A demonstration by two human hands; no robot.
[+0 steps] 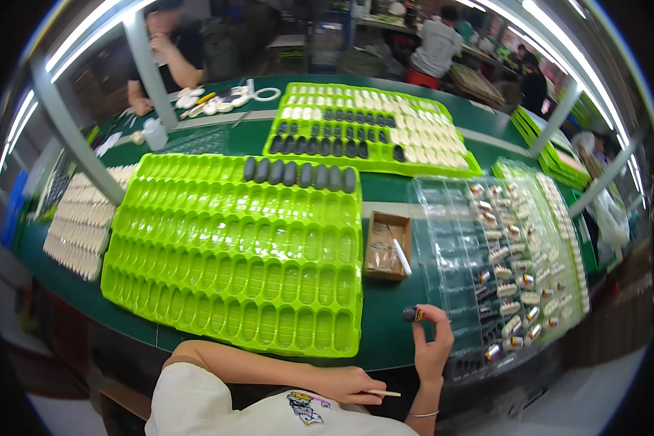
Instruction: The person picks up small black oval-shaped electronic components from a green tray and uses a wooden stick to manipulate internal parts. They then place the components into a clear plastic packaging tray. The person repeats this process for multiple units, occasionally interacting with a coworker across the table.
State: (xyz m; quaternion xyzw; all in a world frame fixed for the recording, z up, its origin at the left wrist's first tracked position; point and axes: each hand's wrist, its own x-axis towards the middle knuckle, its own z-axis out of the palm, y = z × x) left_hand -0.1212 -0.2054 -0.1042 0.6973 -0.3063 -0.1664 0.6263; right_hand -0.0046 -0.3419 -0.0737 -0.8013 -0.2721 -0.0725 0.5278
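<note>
My left hand (347, 384) lies close to my body, below the near edge of the large lime-green tray, with its fingers closed on a thin pale stick (386, 393). Raised between that tray and the clear plastic tray, my right hand (433, 341) pinches a small dark rounded piece (412, 314) with a coloured end, its details too small to tell. A row of dark grey oval pieces (289, 174) fills part of the far row of the lime-green tray (229, 345). The clear plastic tray (443, 218) carries several small white and dark parts with metallic pieces.
A small cardboard box (374, 273) holds a white pen-like tool (401, 257). Beyond stands another green tray (423, 171) of white and dark pieces. Stacked white pieces (80, 225) lie at the left. A metal post (80, 145) rises there. A person (171, 51) sits across the green table.
</note>
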